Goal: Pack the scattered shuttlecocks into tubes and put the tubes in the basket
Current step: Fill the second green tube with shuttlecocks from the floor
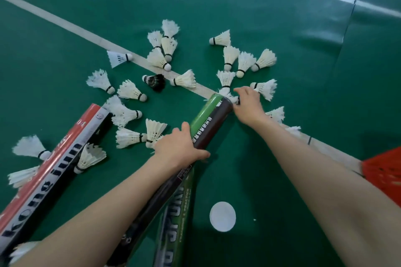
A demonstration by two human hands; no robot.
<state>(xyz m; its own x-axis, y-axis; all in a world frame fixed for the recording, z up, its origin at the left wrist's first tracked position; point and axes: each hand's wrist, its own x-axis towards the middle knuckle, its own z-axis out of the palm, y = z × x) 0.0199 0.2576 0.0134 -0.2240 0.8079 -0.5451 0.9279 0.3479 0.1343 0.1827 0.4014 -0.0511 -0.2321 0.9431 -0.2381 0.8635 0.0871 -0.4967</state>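
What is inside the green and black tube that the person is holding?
At the open mouth of the tube, white feathers of a shuttlecock show, pinched by the right hand. The opaque wall hides anything deeper inside.

Before you, a glossy printed-card tube, frayed feather shuttlecocks, smooth low-sheen vinyl floor, plastic mesh basket.

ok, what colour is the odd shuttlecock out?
The odd shuttlecock has black feathers; it shows best in the head view.

One wide-angle camera, worn on the person's head, looks forward and steeply down at the green court floor. It is close: the left hand and right hand sit mid-frame.
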